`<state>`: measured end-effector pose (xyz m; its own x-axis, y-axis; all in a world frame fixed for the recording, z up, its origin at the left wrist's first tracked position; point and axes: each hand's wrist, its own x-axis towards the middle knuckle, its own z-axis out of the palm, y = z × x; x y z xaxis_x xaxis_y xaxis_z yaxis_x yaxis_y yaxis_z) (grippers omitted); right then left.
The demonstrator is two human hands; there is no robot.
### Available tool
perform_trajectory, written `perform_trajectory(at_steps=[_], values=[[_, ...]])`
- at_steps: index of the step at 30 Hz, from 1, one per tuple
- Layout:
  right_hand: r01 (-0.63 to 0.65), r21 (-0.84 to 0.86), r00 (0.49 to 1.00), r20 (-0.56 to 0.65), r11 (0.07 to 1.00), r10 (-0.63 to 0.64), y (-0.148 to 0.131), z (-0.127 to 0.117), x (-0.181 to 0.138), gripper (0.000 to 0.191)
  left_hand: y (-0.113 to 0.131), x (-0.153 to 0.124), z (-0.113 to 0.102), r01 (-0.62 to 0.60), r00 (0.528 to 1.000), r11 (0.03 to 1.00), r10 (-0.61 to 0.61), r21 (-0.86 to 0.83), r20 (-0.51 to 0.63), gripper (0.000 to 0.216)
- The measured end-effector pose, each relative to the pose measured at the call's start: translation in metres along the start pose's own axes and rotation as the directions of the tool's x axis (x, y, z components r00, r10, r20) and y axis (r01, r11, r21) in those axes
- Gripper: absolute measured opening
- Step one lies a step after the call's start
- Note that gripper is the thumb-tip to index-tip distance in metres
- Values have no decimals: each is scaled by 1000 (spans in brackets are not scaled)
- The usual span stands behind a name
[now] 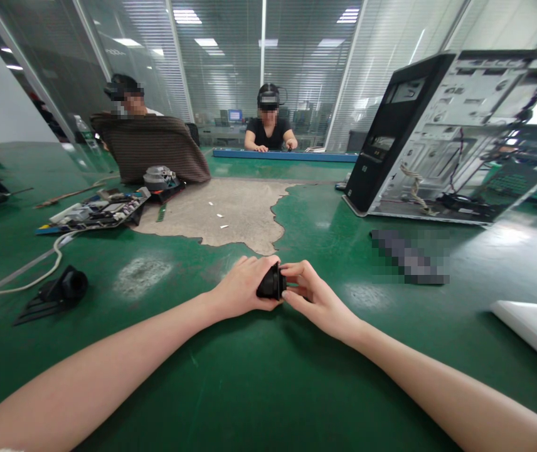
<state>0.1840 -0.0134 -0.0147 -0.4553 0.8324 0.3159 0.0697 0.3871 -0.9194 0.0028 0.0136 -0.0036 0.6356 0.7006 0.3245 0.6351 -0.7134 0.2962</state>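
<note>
A small black cylindrical part (271,284) with a raised rim is held just above the green table, in the middle of the view. Around its left side wraps my left hand (244,285), closed on it. The thumb and fingertips of my right hand (313,294) pinch the rim at its right end. Much of the part is hidden by the fingers, and its exact kind does not show. Off to the left lies a black plastic piece (64,287) with a round opening and a flat slotted base.
An opened computer case (403,135) stands at the right. A circuit board (103,207) and a fan-like metal part (158,179) lie at the left. A blurred dark object (407,257) and a white panel (536,329) are on the right. Two people sit across the green table (249,376).
</note>
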Motion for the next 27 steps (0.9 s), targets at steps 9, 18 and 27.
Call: perform_trajectory(at_steps=[9, 18, 27], values=[[-63, -35, 998, -7, 997, 63, 0, -1, 2, 30, -1, 0, 3, 0, 1000, 1000, 0, 24, -25, 54], [3, -3, 1000, 14, 1000, -3, -1, 1, 1, 25, -1, 0, 1, -4, 1000, 1000, 4, 9, -4, 56], [-45, -40, 999, -7, 998, 44, 2, 0, 2, 27, -1, 0, 3, 10, 1000, 1000, -10, -6, -19, 54]])
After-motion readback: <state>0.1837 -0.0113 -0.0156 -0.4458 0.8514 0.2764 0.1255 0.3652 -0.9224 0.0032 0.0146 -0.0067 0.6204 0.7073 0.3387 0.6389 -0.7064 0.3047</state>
